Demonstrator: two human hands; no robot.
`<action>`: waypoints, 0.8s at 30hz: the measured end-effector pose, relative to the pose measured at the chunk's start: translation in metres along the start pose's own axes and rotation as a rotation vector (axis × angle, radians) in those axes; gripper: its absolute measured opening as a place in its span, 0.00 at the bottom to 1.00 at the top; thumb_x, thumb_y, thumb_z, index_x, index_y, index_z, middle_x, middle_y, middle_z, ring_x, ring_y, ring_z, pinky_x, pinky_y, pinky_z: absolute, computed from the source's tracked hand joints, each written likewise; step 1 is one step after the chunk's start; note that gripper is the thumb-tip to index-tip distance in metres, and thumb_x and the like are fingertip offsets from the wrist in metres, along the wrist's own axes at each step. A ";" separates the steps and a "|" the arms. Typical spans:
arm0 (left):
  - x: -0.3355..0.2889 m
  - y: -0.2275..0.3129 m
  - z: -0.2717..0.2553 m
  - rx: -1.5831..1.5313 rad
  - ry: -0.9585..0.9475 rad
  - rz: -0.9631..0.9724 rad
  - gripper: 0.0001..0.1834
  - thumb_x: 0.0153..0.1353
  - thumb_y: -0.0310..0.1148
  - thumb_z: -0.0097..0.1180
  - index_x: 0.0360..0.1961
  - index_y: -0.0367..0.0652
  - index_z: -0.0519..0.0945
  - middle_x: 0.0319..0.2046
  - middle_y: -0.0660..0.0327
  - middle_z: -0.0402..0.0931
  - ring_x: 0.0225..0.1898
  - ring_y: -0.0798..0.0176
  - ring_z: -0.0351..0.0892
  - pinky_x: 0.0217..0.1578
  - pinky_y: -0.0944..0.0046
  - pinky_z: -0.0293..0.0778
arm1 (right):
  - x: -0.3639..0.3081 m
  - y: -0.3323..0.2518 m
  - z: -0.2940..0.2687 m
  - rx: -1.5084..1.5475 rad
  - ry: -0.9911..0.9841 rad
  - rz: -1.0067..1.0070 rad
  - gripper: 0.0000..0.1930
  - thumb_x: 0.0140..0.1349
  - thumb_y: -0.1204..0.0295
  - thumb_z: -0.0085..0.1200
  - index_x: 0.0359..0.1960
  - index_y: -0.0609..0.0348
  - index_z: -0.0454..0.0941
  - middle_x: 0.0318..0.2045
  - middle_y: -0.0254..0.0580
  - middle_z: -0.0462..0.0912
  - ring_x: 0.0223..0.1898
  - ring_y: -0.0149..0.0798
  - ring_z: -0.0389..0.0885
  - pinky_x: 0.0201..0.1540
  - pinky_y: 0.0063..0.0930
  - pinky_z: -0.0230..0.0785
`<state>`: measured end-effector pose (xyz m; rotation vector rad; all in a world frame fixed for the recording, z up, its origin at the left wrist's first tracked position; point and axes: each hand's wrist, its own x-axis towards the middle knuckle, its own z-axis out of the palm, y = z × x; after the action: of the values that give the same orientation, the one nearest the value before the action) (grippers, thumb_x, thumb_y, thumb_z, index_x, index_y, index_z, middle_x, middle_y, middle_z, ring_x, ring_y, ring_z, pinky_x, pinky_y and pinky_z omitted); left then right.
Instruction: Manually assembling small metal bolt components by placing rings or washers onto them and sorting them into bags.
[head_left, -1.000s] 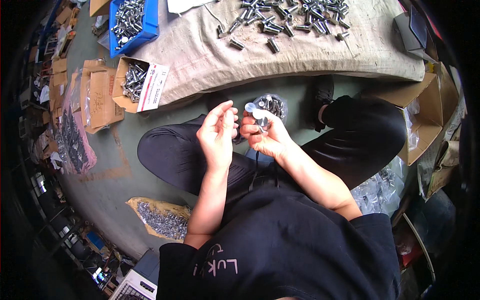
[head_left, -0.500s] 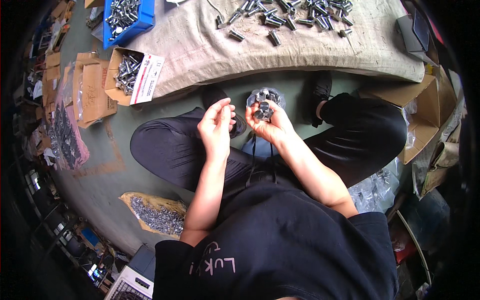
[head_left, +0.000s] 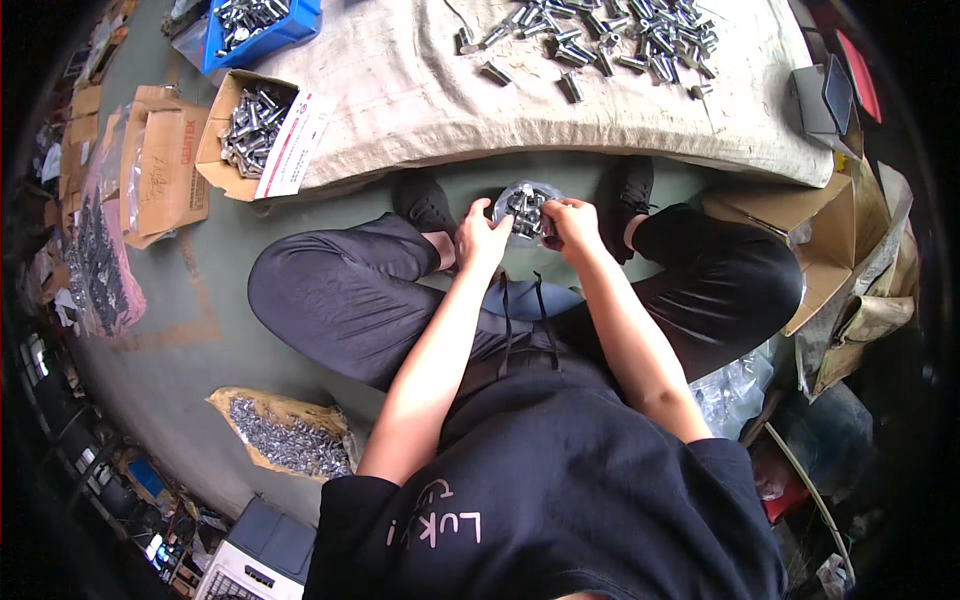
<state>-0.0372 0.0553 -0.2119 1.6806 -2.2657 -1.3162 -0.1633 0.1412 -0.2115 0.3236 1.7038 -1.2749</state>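
Between my shoes sits a clear plastic bag, its mouth round and spread, with several shiny metal bolts inside. At its left side my left hand has thumb and fingers apart, the thumb close to the bag's edge; I see nothing held in it. My right hand is at the bag's right edge with its fingers curled in. Dark metal shows beside those fingertips, but what they grip is hidden.
Loose bolts lie on a cloth-covered surface ahead. At its left stand a blue bin and a cardboard box, both with bolts. An open carton is at the right; small metal parts lie on a yellowish sheet at the left.
My right hand, which held bolts up in its open fingers, has turned over and curled at the bag's right edge. My left hand has moved right and down, to the bag's left side.
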 end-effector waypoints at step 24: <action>-0.007 -0.002 -0.002 -0.174 0.104 0.167 0.06 0.49 0.30 0.55 0.30 0.43 0.75 0.14 0.59 0.72 0.16 0.60 0.73 0.20 0.61 0.66 | -0.068 -0.143 -0.035 -1.372 -0.524 -0.621 0.15 0.49 0.67 0.52 0.37 0.64 0.76 0.31 0.54 0.78 0.36 0.50 0.77 0.41 0.37 0.68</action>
<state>-0.0319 0.0600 -0.2092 1.4363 -2.1130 -1.3135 -0.2439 0.1323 -0.0707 -1.2873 1.8278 -0.2466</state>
